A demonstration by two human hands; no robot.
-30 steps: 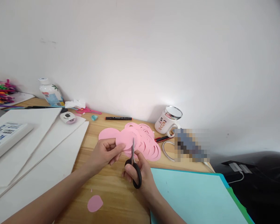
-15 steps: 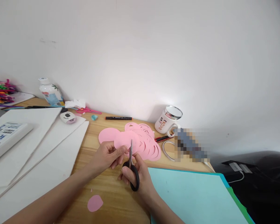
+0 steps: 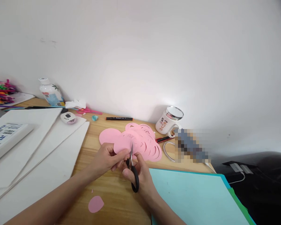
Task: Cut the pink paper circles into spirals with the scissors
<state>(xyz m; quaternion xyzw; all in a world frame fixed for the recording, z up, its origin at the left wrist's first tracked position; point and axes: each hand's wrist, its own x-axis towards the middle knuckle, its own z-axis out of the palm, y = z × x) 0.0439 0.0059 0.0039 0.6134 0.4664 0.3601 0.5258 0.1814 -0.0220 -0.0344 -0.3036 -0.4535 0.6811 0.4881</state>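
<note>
My left hand (image 3: pixel 112 157) pinches a pink paper disc (image 3: pixel 122 144) between thumb and fingers, above the table. Black-handled scissors (image 3: pixel 135 179) are in my right hand (image 3: pixel 140 173), thumb and fingers at the loops. Their blades point up and away from me and lie against the right part of the disc. Just behind the hands is a heap of pink paper cutouts (image 3: pixel 152 147) with curved slits, and a plain pink round (image 3: pixel 109 135) lies at its left. A small pink petal-shaped piece (image 3: pixel 96 204) rests on the table nearer to me.
White boards (image 3: pixel 61 168) and a white box (image 3: pixel 9 134) cover the left side. Turquoise sheets (image 3: pixel 192 193) lie at the right. Along the wall stand a bottle (image 3: pixel 51 92), pink scissors (image 3: pixel 89 111), a black marker (image 3: pixel 119 118) and a white mug (image 3: pixel 168 120). A cable (image 3: pixel 167 148) lies beside the mug.
The pink disc has shifted slightly down and tilted in my left hand. The scissors have turned a little, and their handles stand wider apart.
</note>
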